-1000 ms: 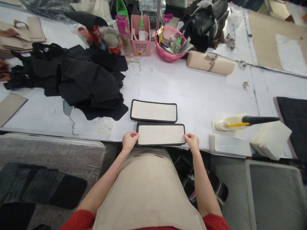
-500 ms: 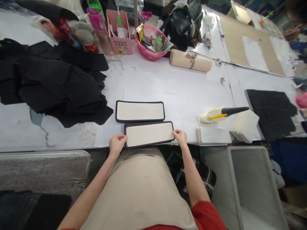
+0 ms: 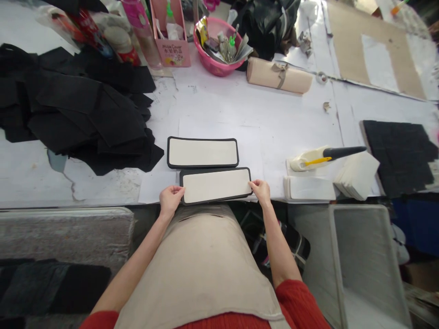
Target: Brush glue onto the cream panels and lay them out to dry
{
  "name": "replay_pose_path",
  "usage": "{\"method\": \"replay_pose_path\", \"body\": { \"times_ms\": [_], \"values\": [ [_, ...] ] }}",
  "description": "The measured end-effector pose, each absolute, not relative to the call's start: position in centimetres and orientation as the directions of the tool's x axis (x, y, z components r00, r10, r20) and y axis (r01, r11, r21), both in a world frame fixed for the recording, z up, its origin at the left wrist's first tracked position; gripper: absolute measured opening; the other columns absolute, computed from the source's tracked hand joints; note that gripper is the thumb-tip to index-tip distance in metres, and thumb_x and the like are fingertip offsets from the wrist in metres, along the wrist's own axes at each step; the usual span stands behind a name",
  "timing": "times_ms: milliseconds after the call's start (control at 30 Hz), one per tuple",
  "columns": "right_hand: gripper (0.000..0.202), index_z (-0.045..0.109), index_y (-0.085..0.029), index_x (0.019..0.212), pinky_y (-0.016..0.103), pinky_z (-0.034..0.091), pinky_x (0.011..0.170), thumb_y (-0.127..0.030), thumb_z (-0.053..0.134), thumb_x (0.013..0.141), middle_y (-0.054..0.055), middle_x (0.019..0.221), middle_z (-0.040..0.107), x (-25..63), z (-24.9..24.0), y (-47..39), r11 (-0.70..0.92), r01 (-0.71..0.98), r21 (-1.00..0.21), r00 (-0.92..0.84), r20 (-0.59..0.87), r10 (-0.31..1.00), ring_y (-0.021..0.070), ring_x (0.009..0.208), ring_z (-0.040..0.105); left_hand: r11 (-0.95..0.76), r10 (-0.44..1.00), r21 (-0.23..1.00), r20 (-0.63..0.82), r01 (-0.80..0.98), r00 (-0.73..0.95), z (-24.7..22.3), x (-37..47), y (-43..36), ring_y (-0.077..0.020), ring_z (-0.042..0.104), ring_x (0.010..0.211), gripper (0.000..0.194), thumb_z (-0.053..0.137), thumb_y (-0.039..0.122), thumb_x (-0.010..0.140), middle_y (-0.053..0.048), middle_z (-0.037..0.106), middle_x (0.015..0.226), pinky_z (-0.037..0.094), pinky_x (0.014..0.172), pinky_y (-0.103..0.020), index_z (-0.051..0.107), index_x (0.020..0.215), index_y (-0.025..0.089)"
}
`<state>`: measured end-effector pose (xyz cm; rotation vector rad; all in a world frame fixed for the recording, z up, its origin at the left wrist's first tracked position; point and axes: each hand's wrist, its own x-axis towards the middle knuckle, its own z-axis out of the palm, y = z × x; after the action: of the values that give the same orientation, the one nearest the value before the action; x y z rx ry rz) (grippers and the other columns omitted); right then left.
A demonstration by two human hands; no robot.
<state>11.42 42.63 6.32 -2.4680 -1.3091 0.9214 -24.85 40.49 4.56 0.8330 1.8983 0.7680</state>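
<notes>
We have a broad stretch of bare white tabletop (image 3: 274,116) beyond the far panel (image 3: 203,152), where a hand could pass up to the beige roll (image 3: 264,74) and pink basin (image 3: 219,67). To our left the black pile (image 3: 78,105) bars the way; to our right a gap lies between our right hand (image 3: 261,191) and the white stack (image 3: 311,188). Between the far and near panels (image 3: 216,185), we see hardly any room.

1. A plain beige apron (image 3: 202,269) has a curved seam or slit (image 3: 206,215) near its lower edge.
2. Red, ribbed sleeves (image 3: 302,301) end near the elbows.
3. Left hand (image 3: 170,201) and right hand (image 3: 261,192) are bare.
</notes>
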Motion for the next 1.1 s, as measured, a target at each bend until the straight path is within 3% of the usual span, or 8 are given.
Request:
{"method": "replay_pose_path", "body": {
  "times_ms": [433,767,1100],
  "values": [
    [0.026,0.073,-0.018,0.08,0.024,0.042,0.063,-0.04,0.058,0.079,0.003,0.067,0.07,11.1,6.7,42.8,-0.59,0.698,-0.405,0.417,-0.44,0.795,0.0181,0.068,0.064,0.548,0.822,0.779,-0.434,0.306,-0.368,4.1,-24.8,40.1,-0.0128,0.054,0.051,0.032,0.064,0.047,0.069,-0.001,0.063,0.06,0.04,0.049,-0.023,0.066,0.076,0.015],
    [0.024,0.073,-0.021,0.084,0.027,0.042,0.065,-0.039,0.057,0.083,0.007,0.085,0.074,10.5,7.3,43.3,-0.582,0.784,-0.214,0.446,-0.457,0.769,0.0221,0.082,0.066,0.537,0.835,0.756,-0.414,0.374,-0.362,4.0,-24.8,40.0,-0.0143,0.055,0.053,0.032,0.064,0.048,0.071,-0.002,0.063,0.06,0.04,0.051,-0.024,0.066,0.075,0.016],
    [0.021,0.071,-0.022,0.078,0.025,0.041,0.064,-0.039,0.061,0.083,0.004,0.076,0.072,10.8,7.7,43.8,-0.604,0.769,-0.207,0.453,-0.49,0.745,0.0199,0.079,0.066,0.541,0.832,0.771,-0.433,0.336,-0.347,3.8,-25.0,40.2,-0.0147,0.055,0.052,0.03,0.067,0.046,0.068,-0.001,0.063,0.06,0.04,0.05,-0.024,0.065,0.074,0.017]
  ]
}}
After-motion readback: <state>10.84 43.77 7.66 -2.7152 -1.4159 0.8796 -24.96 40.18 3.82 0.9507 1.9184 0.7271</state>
